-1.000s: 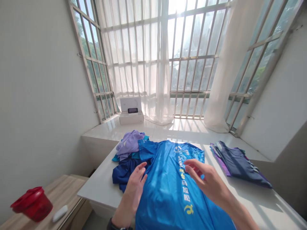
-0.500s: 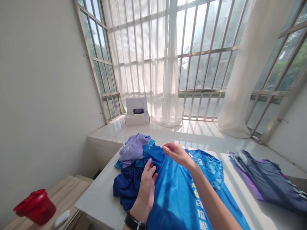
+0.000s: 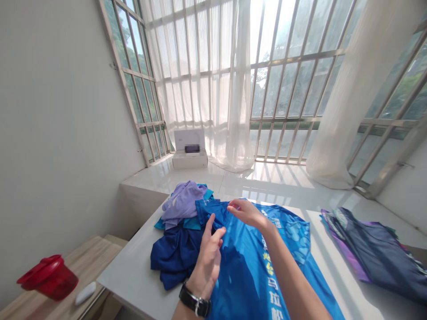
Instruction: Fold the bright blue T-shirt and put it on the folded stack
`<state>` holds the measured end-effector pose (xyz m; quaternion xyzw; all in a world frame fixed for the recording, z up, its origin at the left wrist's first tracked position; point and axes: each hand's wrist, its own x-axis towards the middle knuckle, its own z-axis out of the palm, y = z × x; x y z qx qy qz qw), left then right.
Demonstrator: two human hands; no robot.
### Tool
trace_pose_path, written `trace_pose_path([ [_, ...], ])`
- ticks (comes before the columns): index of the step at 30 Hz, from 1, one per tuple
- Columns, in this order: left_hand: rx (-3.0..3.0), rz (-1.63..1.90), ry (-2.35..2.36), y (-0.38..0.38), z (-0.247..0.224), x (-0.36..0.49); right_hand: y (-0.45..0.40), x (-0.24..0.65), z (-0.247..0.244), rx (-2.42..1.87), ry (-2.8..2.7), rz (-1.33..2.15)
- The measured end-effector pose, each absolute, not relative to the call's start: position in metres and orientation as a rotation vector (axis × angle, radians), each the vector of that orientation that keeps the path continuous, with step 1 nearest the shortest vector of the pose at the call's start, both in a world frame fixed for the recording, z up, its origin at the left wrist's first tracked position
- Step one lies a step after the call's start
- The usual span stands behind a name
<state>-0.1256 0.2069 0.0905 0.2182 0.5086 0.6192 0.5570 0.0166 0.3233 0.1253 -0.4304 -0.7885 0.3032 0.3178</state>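
Observation:
A bright blue printed T-shirt (image 3: 248,262) lies bunched on the white table (image 3: 128,271), with yellow and white characters down its front. My right hand (image 3: 245,213) pinches the cloth near its collar. My left hand (image 3: 208,262), wearing a black wristwatch (image 3: 194,301), stands just above the shirt's near shoulder with its fingers spread. Behind it lies a heap of garments: a lilac shirt (image 3: 183,203), a teal piece (image 3: 191,223) and a navy shirt (image 3: 175,260). A folded navy and purple stack (image 3: 373,251) sits to the right.
A white ledge (image 3: 267,189) runs beneath the barred windows and sheer curtains, holding a white box (image 3: 189,160) with a dark device. Down left, a wooden surface (image 3: 83,262) carries a red plastic cup (image 3: 50,278) and a white oblong object (image 3: 86,293).
Since the oldest view, the blue shirt has been drawn up toward the heap and my right hand has moved to its collar. My left fingers have now spread apart. The view has turned slightly.

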Motion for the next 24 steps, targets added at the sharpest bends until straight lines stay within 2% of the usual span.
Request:
trace_pose_path([
  [6, 0.470, 1.522, 1.322, 0.226, 0.092, -0.122, 0.323, 0.026, 0.129, -1.137, -2.080, 0.843],
  [14, 0.343, 1.811, 1.189, 0.226, 0.074, -0.124, 0.324, 0.020, 0.116, -1.074, -2.058, 1.084],
  [18, 0.216, 1.765, 1.198, 0.221, 0.076, -0.122, 0.322, 0.016, 0.111, -1.030, -2.054, 1.246],
  [24, 0.407, 1.614, 1.132, 0.233, 0.088, -0.112, 0.319, 0.015, 0.112, -0.996, -2.033, 1.423],
])
